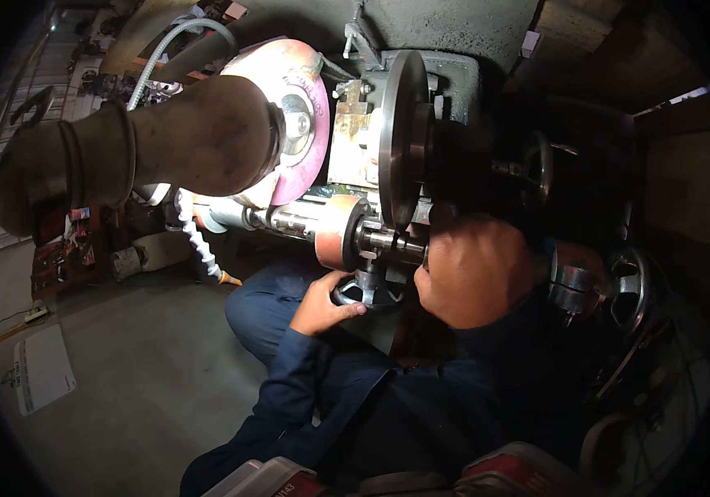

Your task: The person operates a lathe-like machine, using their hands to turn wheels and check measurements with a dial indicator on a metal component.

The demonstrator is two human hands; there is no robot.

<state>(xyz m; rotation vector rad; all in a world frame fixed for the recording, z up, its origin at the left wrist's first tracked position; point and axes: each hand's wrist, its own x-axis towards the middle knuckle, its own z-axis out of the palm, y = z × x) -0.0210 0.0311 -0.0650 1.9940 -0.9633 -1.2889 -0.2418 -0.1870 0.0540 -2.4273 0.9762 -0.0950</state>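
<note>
1. A flat white rectangular sheet (43, 369) with dark print lies on the grey floor at eight o'clock.
2. Two white cases with red labels sit at the lower edge: one (268, 479) at six o'clock, the other (514, 472) at five o'clock.

Grinding wheel (293, 108) pink, matt, gritty. Faceplate disc (398, 132) bare metal, smooth, dull sheen. Handwheel (369, 290) polished metal. Floor (140, 364) rough matt concrete.

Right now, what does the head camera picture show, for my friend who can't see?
A person's left hand grips a small metal handwheel under a grinding machine, while the right hand rests by a steel shaft. A pink grinding wheel sits above.
</note>
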